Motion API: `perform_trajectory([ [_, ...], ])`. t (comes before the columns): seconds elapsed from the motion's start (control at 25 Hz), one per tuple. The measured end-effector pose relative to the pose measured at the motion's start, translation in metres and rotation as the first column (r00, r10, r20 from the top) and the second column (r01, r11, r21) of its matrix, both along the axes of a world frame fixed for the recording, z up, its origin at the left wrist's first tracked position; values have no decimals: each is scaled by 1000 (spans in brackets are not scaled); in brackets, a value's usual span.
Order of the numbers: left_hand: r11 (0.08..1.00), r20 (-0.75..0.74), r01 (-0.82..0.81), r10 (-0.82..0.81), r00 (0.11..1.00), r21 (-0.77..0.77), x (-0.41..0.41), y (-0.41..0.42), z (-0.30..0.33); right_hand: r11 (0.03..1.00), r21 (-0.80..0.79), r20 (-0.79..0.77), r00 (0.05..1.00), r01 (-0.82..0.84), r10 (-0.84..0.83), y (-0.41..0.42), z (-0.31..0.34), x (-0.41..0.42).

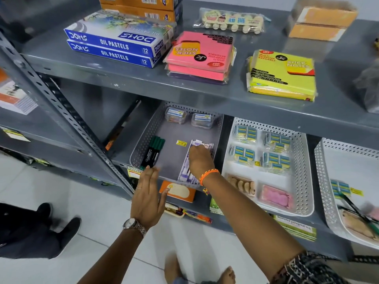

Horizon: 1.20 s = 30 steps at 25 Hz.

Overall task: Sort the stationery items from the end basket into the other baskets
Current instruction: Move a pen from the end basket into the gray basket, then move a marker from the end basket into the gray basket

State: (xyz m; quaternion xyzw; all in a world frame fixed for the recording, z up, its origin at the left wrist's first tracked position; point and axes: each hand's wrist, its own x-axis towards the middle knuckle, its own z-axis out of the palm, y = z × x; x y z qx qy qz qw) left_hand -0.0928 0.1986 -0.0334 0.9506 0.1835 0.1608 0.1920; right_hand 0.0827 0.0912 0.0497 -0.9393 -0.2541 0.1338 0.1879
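I'm seeing painted matt metal on the shelf, perforated plastic on the grey basket, glossy card on the pastel boxes, shiny plastic wrap hugging the notes.

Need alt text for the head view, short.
A person's right hand rests on white packets in a grey basket on a metal shelf, left hand open at its front rim. Green markers lie inside; a white basket of erasers sits alongside.
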Motion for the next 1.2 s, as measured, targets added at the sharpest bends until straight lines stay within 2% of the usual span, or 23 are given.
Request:
perform_trajectory([
  [0.12, 998, 42, 27, -29, 999, 48, 3, -7, 1, 999, 32, 60, 998, -14, 12, -13, 17, 0],
  [0.24, 991, 71, 80, -88, 994, 106, 11, -17, 2, 995, 87, 101, 993, 46, -55, -38, 33, 6],
  [0.36, 987, 107, 85, -100, 989, 140, 18, -26, 1, 952, 218, 97, 965, 217, -242, -81, 38, 20],
  [0.56, 968, 196, 63, -113, 974, 245, 22, -17, -9, 821, 373, 129, 852, 433, -508, -194, 35, 51],
  [0.72, 968, 227, 25, -84, 970, 248, 24, -18, -10, 723, 325, 145, 723, 610, -676, -310, 26, 56],
  [0.84, 968, 243, -17, -45, 969, 250, 27, -28, -6, 621, 157, 132, 607, 768, -784, -380, 10, 51],
  [0.92, 965, 211, -40, -16, 977, 258, 28, -33, -2, 615, 7, 105, 611, 788, -784, -404, -4, 49],
  [1.04, 952, 176, -44, -11, 984, 303, 33, -45, 0, 663, -172, 112, 683, 728, -722, -415, -17, 49],
  [1.2, 931, 154, 64, -127, 980, 359, 43, -59, 0, 666, -148, 191, 682, 731, -706, -412, -22, 54],
])
